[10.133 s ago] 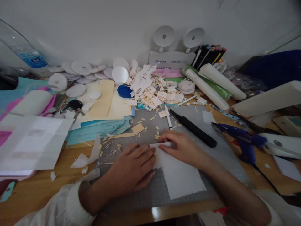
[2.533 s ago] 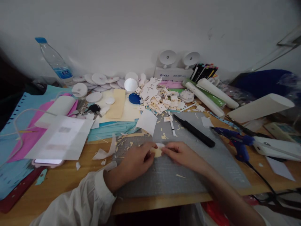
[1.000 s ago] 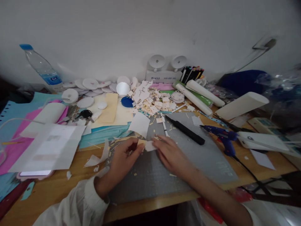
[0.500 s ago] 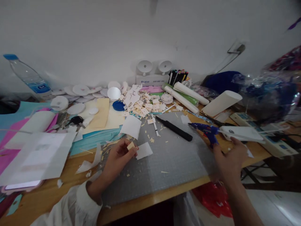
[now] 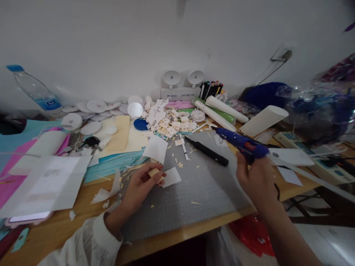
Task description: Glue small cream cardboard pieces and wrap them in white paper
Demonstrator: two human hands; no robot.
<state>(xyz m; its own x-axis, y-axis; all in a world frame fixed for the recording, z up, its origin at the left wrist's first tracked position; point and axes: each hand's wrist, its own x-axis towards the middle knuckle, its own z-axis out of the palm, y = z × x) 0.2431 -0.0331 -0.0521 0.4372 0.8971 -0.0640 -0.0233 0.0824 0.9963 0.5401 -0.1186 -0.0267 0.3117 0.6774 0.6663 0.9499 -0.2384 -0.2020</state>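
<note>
At left, the left hand pinches a small cream card piece between thumb and fingers, above the near-left part of the gray cutting mat. A white paper slip lies just right of the fingertips; whether it is also gripped cannot be told. At far centre, a heap of small cut cards suggests much cutting is done. At right, the right hand grasps a blue hot-glue gun, raised, nozzle toward far left. The card appears cut and the gun is in hand; no glue shows on the card, and the nozzle stands well apart from it. Compared with the frame half a second earlier, the gun is lifted from the desk, while the left hand is nearly unchanged.
</note>
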